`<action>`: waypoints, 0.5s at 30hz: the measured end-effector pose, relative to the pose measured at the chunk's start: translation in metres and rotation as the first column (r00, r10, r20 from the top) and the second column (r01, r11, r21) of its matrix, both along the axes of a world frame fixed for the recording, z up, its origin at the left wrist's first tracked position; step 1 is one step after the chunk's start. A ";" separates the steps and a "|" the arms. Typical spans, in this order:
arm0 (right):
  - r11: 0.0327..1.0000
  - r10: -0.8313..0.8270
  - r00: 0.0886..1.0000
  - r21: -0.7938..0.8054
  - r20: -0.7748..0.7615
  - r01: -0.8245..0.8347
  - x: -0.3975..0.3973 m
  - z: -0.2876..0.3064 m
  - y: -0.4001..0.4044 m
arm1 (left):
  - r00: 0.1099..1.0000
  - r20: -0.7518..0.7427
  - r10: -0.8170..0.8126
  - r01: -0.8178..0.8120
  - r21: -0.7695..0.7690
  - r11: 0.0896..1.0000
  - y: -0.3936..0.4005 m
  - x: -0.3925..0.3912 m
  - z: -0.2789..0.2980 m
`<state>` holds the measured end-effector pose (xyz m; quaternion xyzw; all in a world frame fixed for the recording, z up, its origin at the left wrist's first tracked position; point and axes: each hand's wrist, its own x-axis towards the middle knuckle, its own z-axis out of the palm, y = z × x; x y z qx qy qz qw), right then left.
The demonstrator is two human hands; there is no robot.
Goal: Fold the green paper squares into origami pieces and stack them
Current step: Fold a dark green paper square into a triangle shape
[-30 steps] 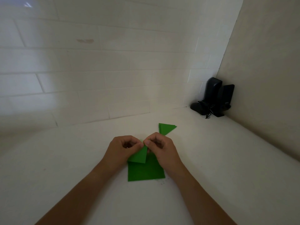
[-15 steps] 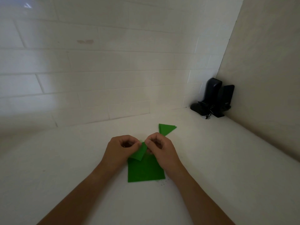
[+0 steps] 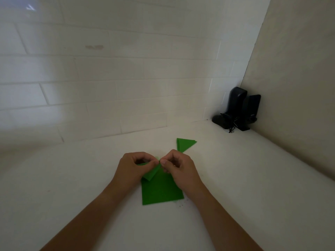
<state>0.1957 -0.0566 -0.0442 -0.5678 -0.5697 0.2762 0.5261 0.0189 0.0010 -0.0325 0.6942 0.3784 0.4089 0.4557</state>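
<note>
White counter, tiled wall behind: green paper piece pinched by left hand and right hand, fingers curled, over green square stack. Folded triangles at 1 o'clock, black speakers further out at 2.

- Small green folded piece: raised at a tilt over the flat sheets.
- Green paper squares: lie flat on the white surface, stacked.
- Folded green triangles: stacked flat just beyond, near the wall.
</note>
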 end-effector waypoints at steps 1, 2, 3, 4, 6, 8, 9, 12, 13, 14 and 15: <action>1.000 0.003 1.000 0.001 0.001 -0.003 0.000 0.001 0.000 | 1.000 0.007 0.004 -0.004 -0.003 1.000 -0.001 0.000 0.000; 1.000 0.007 1.000 0.001 0.004 -0.007 0.000 0.001 0.000 | 1.000 0.014 0.006 -0.006 -0.006 1.000 -0.001 0.001 0.001; 1.000 0.009 1.000 -0.003 0.010 -0.009 -0.001 0.001 0.000 | 1.000 0.015 0.007 -0.007 -0.006 1.000 -0.001 0.001 0.001; 1.000 0.010 1.000 -0.009 0.016 -0.010 -0.001 0.002 0.000 | 1.000 0.013 0.006 -0.006 -0.005 1.000 -0.001 0.001 0.002; 1.000 0.012 1.000 -0.013 0.024 -0.012 -0.002 0.002 0.001 | 1.000 0.005 0.006 -0.006 -0.001 1.000 0.000 0.001 0.001; 1.000 0.007 1.000 -0.012 0.028 -0.006 -0.002 0.002 0.001 | 1.000 -0.002 0.011 -0.011 0.001 1.000 0.001 0.001 0.001; 1.000 -0.001 1.000 -0.015 0.029 0.002 -0.002 0.001 0.001 | 1.000 -0.007 0.013 -0.013 0.003 1.000 0.001 0.001 0.000; 0.999 -0.036 0.999 -0.027 0.038 0.037 -0.004 0.002 0.000 | 1.000 -0.013 0.010 -0.010 0.001 1.000 0.000 0.002 0.000; 0.999 -0.046 0.998 -0.025 0.047 0.047 -0.004 0.002 0.000 | 1.000 -0.007 0.012 -0.012 -0.009 1.000 0.000 0.002 0.000; 0.998 -0.054 0.997 -0.022 0.054 0.055 -0.005 0.003 0.000 | 1.000 0.003 0.016 -0.016 -0.024 1.000 0.000 0.002 0.001; 0.998 -0.059 0.997 -0.022 0.060 0.060 -0.005 0.003 0.000 | 1.000 0.013 0.025 -0.024 -0.039 0.999 0.000 0.003 0.001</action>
